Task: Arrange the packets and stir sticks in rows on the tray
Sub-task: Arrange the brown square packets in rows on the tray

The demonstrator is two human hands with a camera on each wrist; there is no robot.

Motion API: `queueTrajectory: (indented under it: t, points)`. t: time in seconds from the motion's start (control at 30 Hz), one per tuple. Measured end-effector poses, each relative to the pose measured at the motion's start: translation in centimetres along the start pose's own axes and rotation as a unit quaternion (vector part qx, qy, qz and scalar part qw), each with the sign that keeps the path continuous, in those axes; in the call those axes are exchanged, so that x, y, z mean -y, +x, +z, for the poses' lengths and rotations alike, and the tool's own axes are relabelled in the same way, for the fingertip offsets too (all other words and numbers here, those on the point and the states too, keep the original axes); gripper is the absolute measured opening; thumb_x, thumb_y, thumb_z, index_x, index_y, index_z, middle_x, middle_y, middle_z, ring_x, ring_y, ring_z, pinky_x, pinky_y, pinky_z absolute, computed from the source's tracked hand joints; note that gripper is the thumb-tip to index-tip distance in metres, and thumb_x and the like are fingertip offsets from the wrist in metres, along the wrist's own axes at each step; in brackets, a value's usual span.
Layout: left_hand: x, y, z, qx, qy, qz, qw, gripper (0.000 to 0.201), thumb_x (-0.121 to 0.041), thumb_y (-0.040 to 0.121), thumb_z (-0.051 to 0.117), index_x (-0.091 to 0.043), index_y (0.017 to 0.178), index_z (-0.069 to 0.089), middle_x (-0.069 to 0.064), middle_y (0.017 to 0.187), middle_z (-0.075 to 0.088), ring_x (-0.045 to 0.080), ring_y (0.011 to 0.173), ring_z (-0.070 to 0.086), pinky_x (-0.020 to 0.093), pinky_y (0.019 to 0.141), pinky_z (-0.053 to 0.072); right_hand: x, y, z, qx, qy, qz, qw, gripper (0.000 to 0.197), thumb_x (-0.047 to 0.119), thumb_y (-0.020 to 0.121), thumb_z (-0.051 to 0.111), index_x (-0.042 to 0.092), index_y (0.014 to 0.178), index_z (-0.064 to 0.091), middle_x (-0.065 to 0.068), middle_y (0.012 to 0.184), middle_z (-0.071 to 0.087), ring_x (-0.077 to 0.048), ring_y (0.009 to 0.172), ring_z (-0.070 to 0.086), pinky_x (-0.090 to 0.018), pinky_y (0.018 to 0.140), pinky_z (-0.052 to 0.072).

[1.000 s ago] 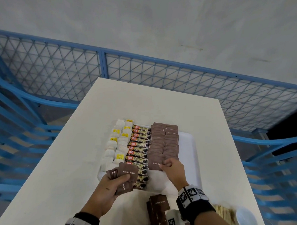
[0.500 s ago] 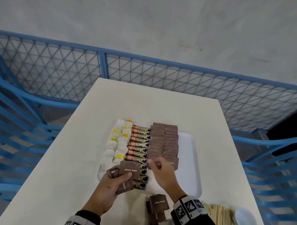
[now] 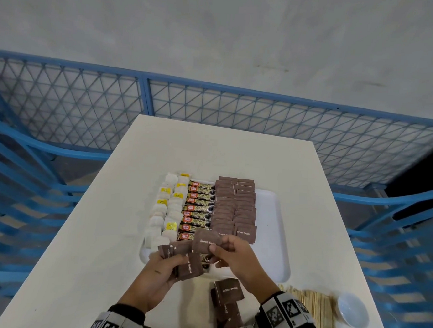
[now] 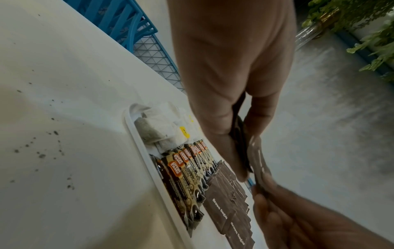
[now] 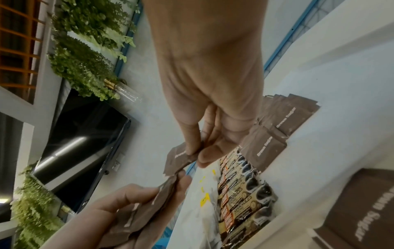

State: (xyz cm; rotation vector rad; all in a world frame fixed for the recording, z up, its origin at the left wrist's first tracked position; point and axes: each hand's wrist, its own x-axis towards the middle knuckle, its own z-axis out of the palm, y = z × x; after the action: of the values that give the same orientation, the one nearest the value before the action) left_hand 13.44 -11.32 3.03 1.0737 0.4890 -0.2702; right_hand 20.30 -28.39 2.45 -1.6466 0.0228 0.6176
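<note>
A white tray (image 3: 272, 216) holds tea bags (image 3: 169, 206) on the left, coffee sticks (image 3: 198, 207) in the middle and two columns of brown sugar packets (image 3: 233, 206) to their right. Over the tray's near edge, my left hand (image 3: 174, 261) grips a fan of brown sugar packets (image 3: 190, 266). My right hand (image 3: 215, 247) pinches the top packet (image 3: 206, 240) of that fan. The right wrist view shows this packet (image 5: 179, 160) between thumb and forefinger. The stir sticks (image 3: 311, 306) lie on the table, near right.
More loose brown sugar packets (image 3: 227, 292) lie on the white table (image 3: 82, 257) near its front edge. A small white bowl (image 3: 353, 311) stands beside the stir sticks. The tray's right strip is bare. Blue mesh railing (image 3: 213, 104) surrounds the table.
My right hand left the sugar column on the tray, came back left to the left hand's fan and took hold of its top packet. The left hand stayed in place.
</note>
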Motion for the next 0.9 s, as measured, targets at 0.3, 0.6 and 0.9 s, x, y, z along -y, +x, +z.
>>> queueTrajectory:
  t: [0.3, 0.6, 0.9]
  points:
    - [0.3, -0.1, -0.4, -0.030, -0.001, -0.016, 0.999, 0.029, 0.000, 0.085, 0.060, -0.009, 0.112, 0.065, 0.014, 0.104, 0.072, 0.026, 0.096, 0.067, 0.027, 0.069, 0.057, -3.5, 2.2, -6.5, -0.200, -0.062, 0.060, 0.976, 0.003, 0.009, 0.085, 0.065, 0.008, 0.084, 0.062, -0.002, 0.068, 0.060, -0.013, 0.058, 0.053, -0.022, 0.055, 0.042]
    - [0.1, -0.3, 0.1, -0.029, 0.014, -0.009, 0.999, 0.029, -0.003, 0.084, 0.062, -0.020, 0.106, 0.070, 0.003, 0.097, 0.073, 0.012, 0.082, 0.069, 0.028, 0.075, 0.050, -4.5, 4.4, -7.5, -0.246, -0.144, 0.059, 0.957, 0.009, 0.014, 0.081, 0.069, 0.011, 0.078, 0.061, 0.003, 0.073, 0.059, -0.013, 0.072, 0.053, -0.014, 0.060, 0.039]
    - [0.2, -0.1, -0.1, -0.031, 0.022, -0.005, 0.999, 0.033, -0.005, 0.083, 0.064, -0.015, 0.115, 0.065, 0.006, 0.102, 0.072, 0.015, 0.086, 0.070, 0.021, 0.064, 0.052, -3.8, 3.9, -6.1, -0.285, -0.218, -0.003, 0.933, 0.028, 0.019, 0.081, 0.068, 0.011, 0.096, 0.045, -0.006, 0.094, 0.048, -0.021, 0.086, 0.050, -0.025, 0.073, 0.038]
